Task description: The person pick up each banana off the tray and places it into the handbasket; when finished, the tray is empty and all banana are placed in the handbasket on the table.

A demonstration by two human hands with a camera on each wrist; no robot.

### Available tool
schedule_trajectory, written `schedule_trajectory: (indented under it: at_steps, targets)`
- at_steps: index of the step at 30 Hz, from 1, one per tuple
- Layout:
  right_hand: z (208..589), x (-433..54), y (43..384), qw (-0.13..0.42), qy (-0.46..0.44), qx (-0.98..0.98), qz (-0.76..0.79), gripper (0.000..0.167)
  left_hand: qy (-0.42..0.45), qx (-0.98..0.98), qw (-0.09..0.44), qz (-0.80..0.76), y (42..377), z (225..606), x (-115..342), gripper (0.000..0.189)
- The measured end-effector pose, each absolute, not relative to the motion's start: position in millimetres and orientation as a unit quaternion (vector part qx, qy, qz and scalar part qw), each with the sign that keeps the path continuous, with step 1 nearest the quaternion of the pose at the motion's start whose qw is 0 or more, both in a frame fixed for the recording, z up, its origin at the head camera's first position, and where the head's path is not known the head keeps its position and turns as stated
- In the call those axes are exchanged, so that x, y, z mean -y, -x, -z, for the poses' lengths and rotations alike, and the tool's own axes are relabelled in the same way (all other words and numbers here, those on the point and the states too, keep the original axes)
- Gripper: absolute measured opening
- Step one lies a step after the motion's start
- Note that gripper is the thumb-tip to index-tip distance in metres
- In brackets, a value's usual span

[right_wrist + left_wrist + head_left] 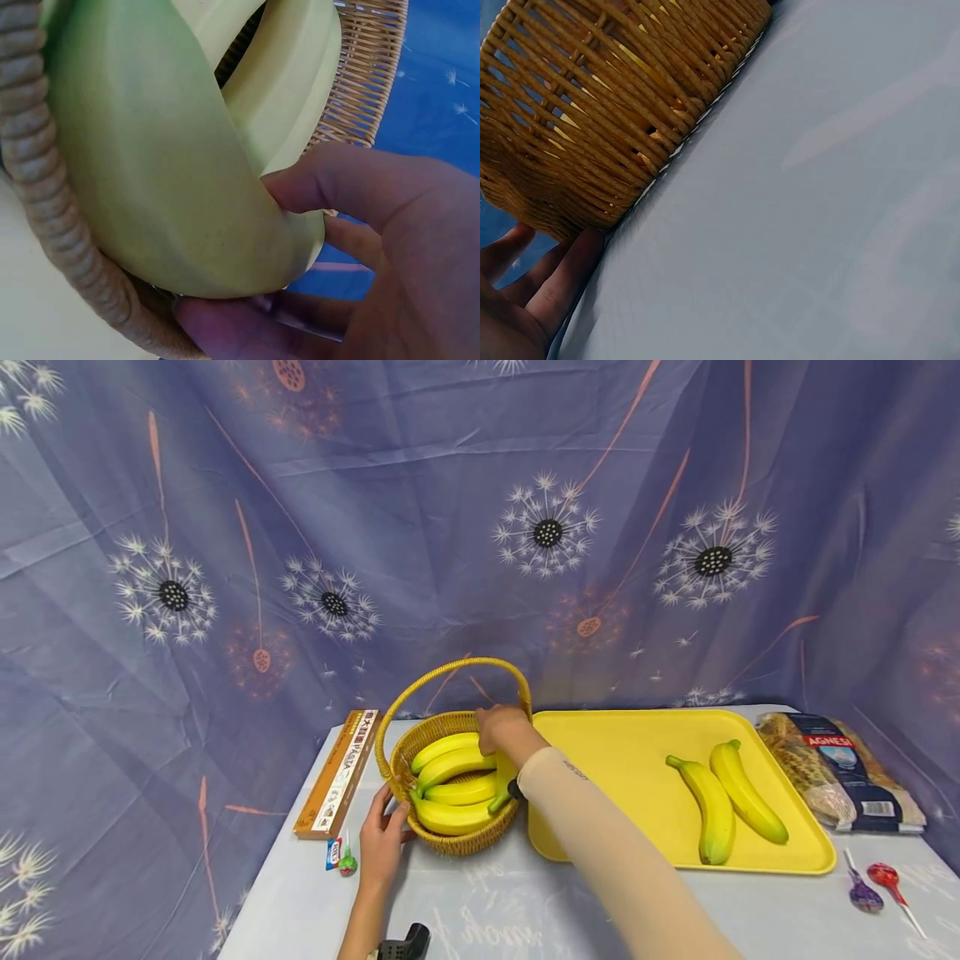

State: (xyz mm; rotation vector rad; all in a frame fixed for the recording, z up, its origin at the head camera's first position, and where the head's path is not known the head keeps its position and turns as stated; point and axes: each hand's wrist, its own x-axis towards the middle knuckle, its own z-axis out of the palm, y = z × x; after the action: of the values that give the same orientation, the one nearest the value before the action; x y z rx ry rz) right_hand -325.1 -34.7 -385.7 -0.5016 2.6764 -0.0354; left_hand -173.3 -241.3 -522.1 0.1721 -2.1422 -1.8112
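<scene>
A wicker basket [468,845] with a tall arched handle holds several yellow bananas [450,816]. My right hand [510,732] is at the basket's right side, inside the handle. It pinches one end of a banana [165,165], thumb on top and fingers below, as the right wrist view shows. This banana slants over the others, its green stem end toward the front. My left hand [381,842] rests against the basket's left front, and in the left wrist view its fingertips [585,244] touch the woven wall low down near the tabletop.
Right of the basket lies a yellow tray [600,777] bearing two bananas [712,814]. Beyond it are a pasta bag [840,772] and two lollipops [866,893]. A pasta box [339,774] and a green lollipop [347,864] lie left. A patterned curtain [450,527] hangs behind.
</scene>
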Motion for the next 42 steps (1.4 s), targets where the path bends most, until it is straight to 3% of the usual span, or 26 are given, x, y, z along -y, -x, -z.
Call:
schedule_trajectory:
  at_steps: [9, 19, 26, 35, 42]
  targets:
    - [382, 22, 326, 0.232, 0.177, -0.955, 0.049, 0.070, -0.059, 0.754, 0.160, 0.634, 175, 521, 239, 0.046]
    - [362, -6, 315, 0.171, 0.266, -0.946, 0.070, 0.071, -0.063, 0.756, 0.176, 0.627, 176, 527, 236, 0.047]
    - [359, -39, 305, 0.131, 0.364, -0.916, 0.105, 0.057, -0.064, 0.757, 0.165, 0.629, 173, 521, 238, 0.046]
    - [356, -115, 293, 0.080, 0.380, -0.898, 0.207, 0.041, -0.061, 0.752, 0.158, 0.637, 160, 493, 235, 0.048]
    - [372, -193, 282, 0.085, 0.324, -0.920, 0.205, 0.045, -0.066, 0.752, 0.163, 0.635, 172, 519, 239, 0.047]
